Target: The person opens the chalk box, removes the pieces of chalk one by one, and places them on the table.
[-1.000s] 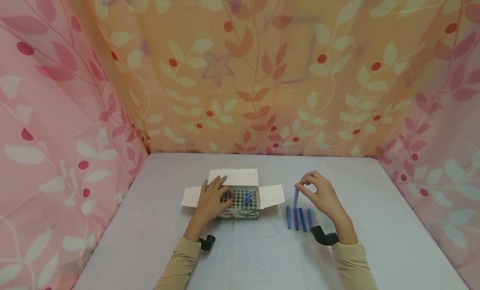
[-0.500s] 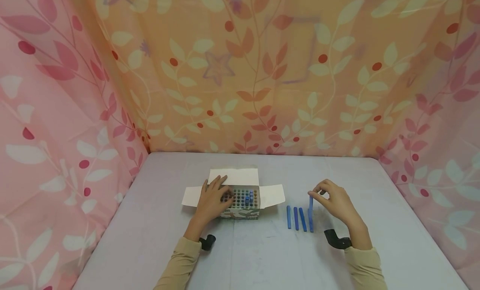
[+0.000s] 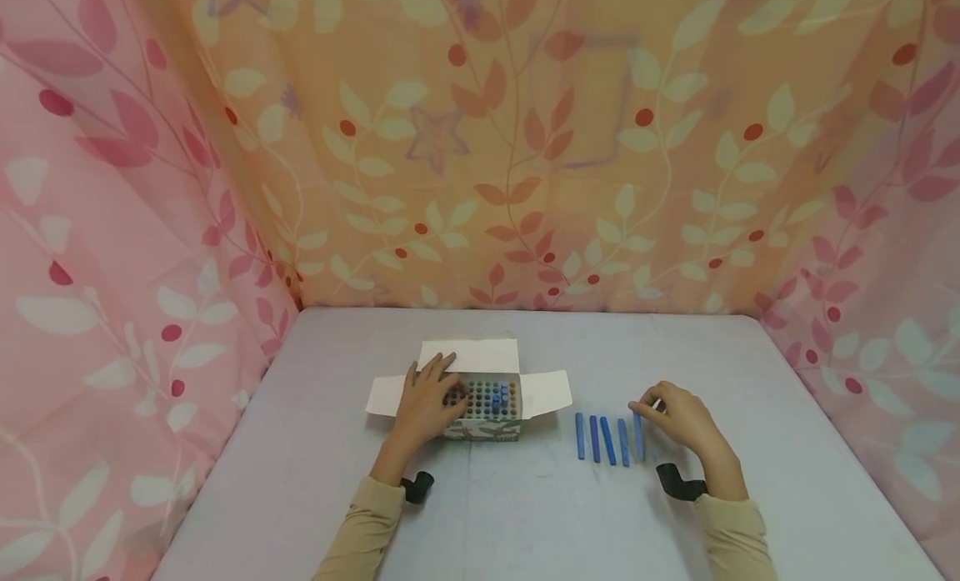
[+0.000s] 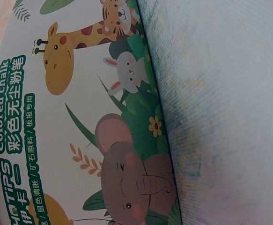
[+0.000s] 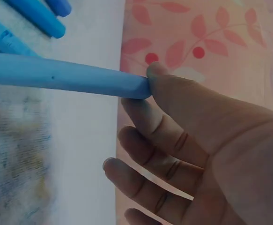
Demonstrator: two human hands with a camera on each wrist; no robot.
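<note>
My right hand [image 3: 684, 416] pinches one end of a light blue chalk stick [image 5: 75, 77] between thumb and fingertips. That stick stands at the right end of a row of blue chalks, and its lower end is at the tabletop. Several blue chalk sticks, among them this chalk [image 3: 608, 441], lie side by side just left of it. My left hand [image 3: 424, 402] rests on the left part of an open chalk box [image 3: 480, 431], fingers spread over it. Inside the box is a grid of holes with several blue chalk ends standing up at the right. The box's printed front [image 4: 89, 112] fills the left wrist view.
White box flaps [image 3: 544, 393] fold out to the sides and back. A white tabletop [image 3: 525, 514] carries faint chalk smudges. Patterned curtains [image 3: 480, 147] enclose the table at the back and both sides.
My right hand has moved right and down with its chalk stick, from above the row to the row's right end. A chalk was set down beside the others. The left hand stays on the box.
</note>
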